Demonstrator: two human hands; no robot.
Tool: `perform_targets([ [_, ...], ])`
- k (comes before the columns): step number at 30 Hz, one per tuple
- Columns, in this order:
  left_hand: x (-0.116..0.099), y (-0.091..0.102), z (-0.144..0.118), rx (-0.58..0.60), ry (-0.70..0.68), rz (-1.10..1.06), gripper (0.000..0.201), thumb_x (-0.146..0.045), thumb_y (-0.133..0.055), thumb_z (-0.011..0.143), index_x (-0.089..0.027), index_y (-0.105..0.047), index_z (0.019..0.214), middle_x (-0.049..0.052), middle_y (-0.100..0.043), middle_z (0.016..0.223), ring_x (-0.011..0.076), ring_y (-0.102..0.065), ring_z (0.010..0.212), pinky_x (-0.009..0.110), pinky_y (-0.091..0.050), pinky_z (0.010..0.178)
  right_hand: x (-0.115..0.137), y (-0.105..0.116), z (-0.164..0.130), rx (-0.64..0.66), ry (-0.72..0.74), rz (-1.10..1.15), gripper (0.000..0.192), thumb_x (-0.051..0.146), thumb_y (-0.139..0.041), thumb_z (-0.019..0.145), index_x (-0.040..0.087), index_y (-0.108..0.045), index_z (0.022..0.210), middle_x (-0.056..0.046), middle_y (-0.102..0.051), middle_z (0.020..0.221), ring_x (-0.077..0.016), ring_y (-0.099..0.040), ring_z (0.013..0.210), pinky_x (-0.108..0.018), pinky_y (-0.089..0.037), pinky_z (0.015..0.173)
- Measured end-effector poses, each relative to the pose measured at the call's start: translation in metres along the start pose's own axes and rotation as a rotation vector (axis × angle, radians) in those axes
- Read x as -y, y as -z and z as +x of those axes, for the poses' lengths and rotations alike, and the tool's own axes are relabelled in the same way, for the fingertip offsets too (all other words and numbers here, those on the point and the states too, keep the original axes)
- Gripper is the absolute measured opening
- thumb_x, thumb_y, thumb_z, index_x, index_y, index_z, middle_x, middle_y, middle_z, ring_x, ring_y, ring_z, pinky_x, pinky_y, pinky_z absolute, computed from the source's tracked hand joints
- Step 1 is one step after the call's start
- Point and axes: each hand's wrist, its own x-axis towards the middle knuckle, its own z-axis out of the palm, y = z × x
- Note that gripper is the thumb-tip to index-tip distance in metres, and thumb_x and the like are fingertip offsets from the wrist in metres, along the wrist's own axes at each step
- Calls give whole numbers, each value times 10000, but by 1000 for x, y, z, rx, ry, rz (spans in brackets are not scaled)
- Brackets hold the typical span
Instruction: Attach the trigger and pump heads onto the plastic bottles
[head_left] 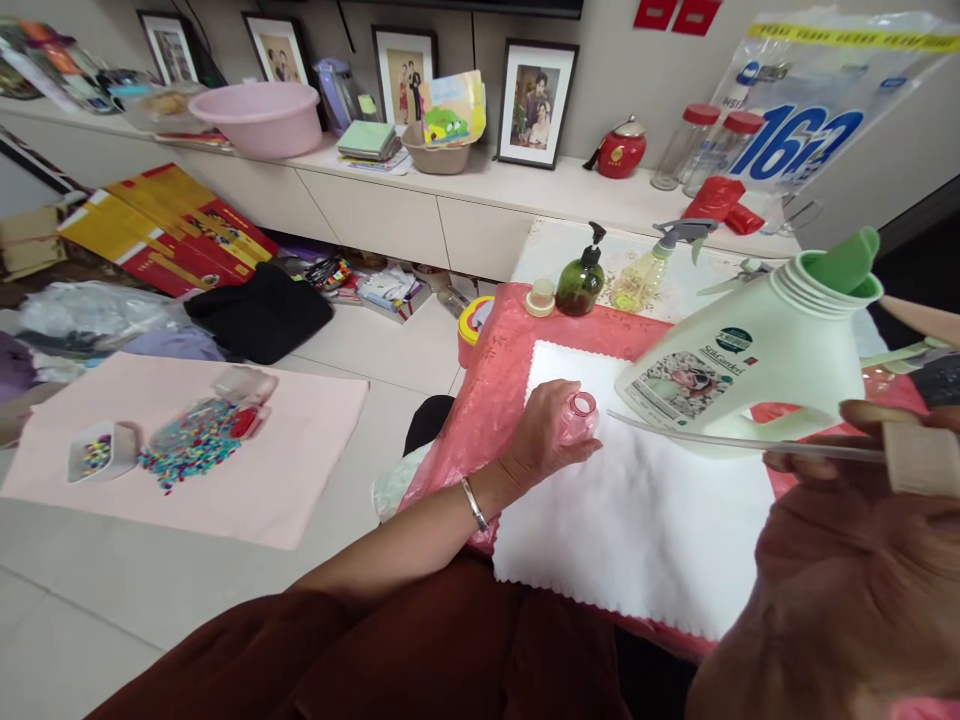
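My left hand (536, 435) is closed around a small clear pink bottle (579, 420), whose open mouth faces up over a white scalloped mat (600, 530). Close to the camera, my right hand (817, 560) grips a thin translucent tube (697, 436) with a pale blocky end piece (922, 458). The tube's free tip points at the pink bottle, slightly right of its neck; whether they touch I cannot tell. Behind the tube stands a large pale green jug (757, 350) with its handle low. A green funnel-like piece (859, 262) rests in its mouth.
A green pump bottle (581, 283), a clear spray bottle (643, 278) and a pale cap (539, 297) stand along the table's far side. Red plastic (480, 440) covers the table. On the floor at left, a pink sheet (300, 450) bears colourful beads (199, 440). A cabinet (375, 200) runs behind.
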Motion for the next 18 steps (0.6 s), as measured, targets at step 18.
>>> perform_targets([
  [18,-2,-3,13,144,130,23,619,-683,-740,754,-218,-601,1138,107,-671,1070,334,-629,1019,524,-525,913,-69,-25,-43,495,-175,-222,194,390,-722,970,279,-754,1125,2,-697,1153,-177,-651,1044,-282,-507,916],
])
